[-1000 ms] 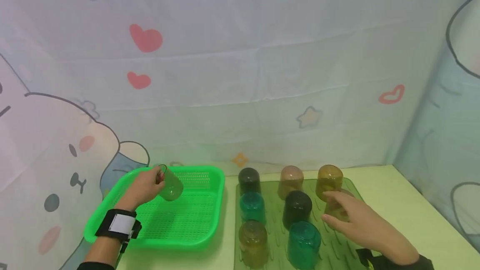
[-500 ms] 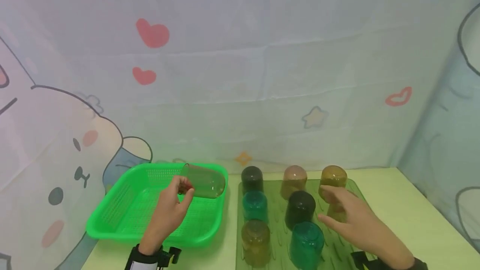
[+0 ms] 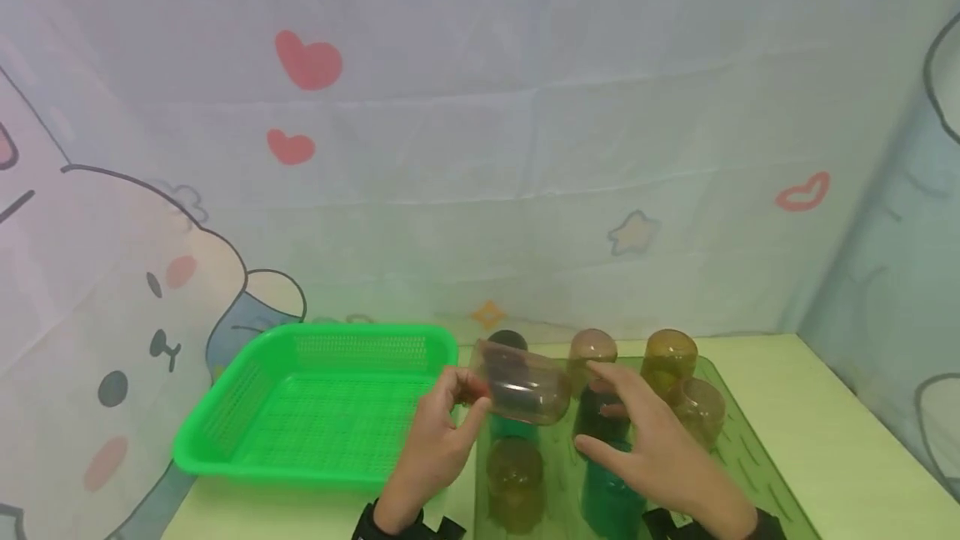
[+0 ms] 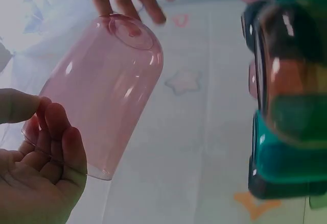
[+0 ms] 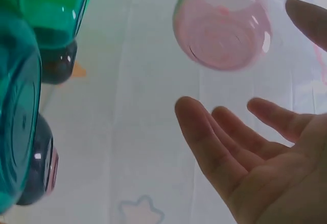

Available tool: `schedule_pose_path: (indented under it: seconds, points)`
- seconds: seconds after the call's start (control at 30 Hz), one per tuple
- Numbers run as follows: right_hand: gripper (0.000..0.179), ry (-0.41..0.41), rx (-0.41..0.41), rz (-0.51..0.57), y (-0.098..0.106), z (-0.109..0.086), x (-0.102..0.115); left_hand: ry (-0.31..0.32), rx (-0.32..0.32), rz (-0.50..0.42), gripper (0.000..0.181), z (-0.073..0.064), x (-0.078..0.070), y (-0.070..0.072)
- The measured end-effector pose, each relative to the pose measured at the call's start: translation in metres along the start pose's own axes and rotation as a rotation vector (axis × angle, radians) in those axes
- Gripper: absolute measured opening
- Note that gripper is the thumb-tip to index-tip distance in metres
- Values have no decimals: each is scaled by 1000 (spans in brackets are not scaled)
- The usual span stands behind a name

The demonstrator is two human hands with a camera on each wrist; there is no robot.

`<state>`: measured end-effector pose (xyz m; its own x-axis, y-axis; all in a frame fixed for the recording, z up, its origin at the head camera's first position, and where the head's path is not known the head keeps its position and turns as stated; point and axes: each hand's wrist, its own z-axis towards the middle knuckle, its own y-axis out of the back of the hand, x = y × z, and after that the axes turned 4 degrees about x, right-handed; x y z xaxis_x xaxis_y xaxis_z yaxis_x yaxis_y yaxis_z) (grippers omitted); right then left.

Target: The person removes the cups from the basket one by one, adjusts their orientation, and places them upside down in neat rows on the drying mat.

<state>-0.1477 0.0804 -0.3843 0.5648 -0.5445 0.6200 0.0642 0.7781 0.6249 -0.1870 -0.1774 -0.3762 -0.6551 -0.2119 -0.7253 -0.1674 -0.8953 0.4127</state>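
A clear pink cup (image 3: 525, 386) lies on its side in the air above the left part of the green mat (image 3: 757, 473). My left hand (image 3: 442, 432) pinches it at the rim, thumb outside and fingers curled inside, as the left wrist view shows. The cup's closed base points toward my right hand (image 3: 652, 448), which hovers over the mat with fingers spread. In the right wrist view a gap shows between those fingers (image 5: 204, 142) and the cup's base. Below the hands, a dark cup (image 3: 596, 419) and a teal cup (image 3: 611, 494) stand upside down, partly hidden.
A green plastic basket (image 3: 315, 473) with nothing visible inside stands at the left. More cups stand upside down on the mat: an amber one (image 3: 670, 357), a pale one (image 3: 701, 407), a pink one (image 3: 592, 348) and a yellowish one (image 3: 515, 482). A printed cloth (image 3: 450, 148) hangs behind the table.
My left hand has carried the pink cup rightward from the basket to above the mat, tilting it onto its side. My right hand has moved left, away from the pale cup, toward the carried cup.
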Motion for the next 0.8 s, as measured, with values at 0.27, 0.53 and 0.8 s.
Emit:
schedule_pose_path:
  seconds: [0.27, 0.53, 0.8]
  points:
    - [71, 113, -106, 190, -1, 3, 8, -61, 64, -188, 8, 1, -16, -24]
    - [63, 89, -133, 223, 2, -8, 18, -110, 88, -221, 11, -8, -29, -29]
    - [68, 102, -248, 95, 19, -19, 16, -9, 124, 109, 31, -11, -27, -8]
